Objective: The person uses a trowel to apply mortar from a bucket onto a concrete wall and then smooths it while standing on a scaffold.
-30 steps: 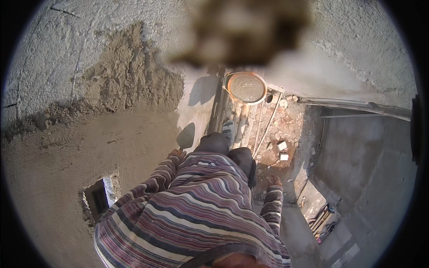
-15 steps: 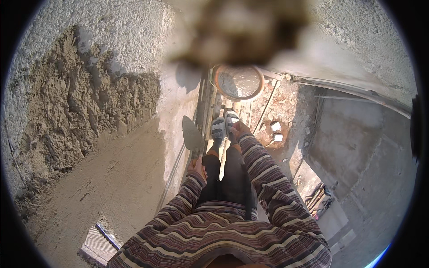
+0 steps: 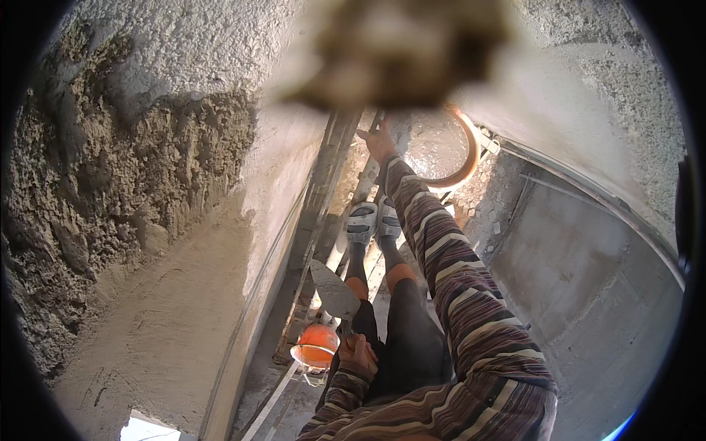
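My left hand (image 3: pixel 357 353) is closed around the handle of a trowel (image 3: pixel 334 289), low in front of my legs. The trowel's grey, mortar-smeared blade points up and left. My right arm stretches far forward, and my right hand (image 3: pixel 378 142) is beside the left rim of a round orange-brown tub (image 3: pixel 471 153) holding wet grey mortar. Its fingers look apart, close to the long boards (image 3: pixel 332 173) by the wall; whether they touch one cannot be told. A dark blurred shape at the top hides part of the tub.
On the left, the wall carries rough wet mortar (image 3: pixel 140 176) above a smoother patch (image 3: pixel 158 312). My sandalled feet (image 3: pixel 362 223) stand on planks with gaps. An orange bucket (image 3: pixel 316 345) sits below left of my legs. A rail (image 3: pixel 625 209) curves along the right, beyond the drop.
My right hand has reached forward from near my feet to beside the tub. My view has shifted, bringing the orange bucket into sight. The trowel has come closer to my legs.
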Demonstrator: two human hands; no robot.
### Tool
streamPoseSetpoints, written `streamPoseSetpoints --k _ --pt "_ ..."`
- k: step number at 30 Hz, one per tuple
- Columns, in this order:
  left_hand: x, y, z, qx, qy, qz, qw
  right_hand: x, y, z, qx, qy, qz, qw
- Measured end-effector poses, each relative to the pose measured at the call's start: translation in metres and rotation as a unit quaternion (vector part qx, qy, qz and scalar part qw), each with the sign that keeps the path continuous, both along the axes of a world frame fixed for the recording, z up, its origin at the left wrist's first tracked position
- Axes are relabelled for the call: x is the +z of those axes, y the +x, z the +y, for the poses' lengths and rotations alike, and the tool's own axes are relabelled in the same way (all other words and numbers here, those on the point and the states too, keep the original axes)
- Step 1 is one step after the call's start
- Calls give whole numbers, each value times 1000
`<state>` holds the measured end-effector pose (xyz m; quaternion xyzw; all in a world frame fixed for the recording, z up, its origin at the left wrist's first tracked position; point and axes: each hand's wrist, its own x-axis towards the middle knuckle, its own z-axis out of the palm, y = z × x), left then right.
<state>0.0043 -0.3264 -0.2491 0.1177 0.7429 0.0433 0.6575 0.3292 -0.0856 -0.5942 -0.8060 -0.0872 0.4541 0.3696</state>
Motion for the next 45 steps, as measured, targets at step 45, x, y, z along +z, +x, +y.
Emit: streamPoseSetpoints --k 45 --pt "-28 48 41 -286 60 18 956 151 192 -69 149 -222 -339 902"
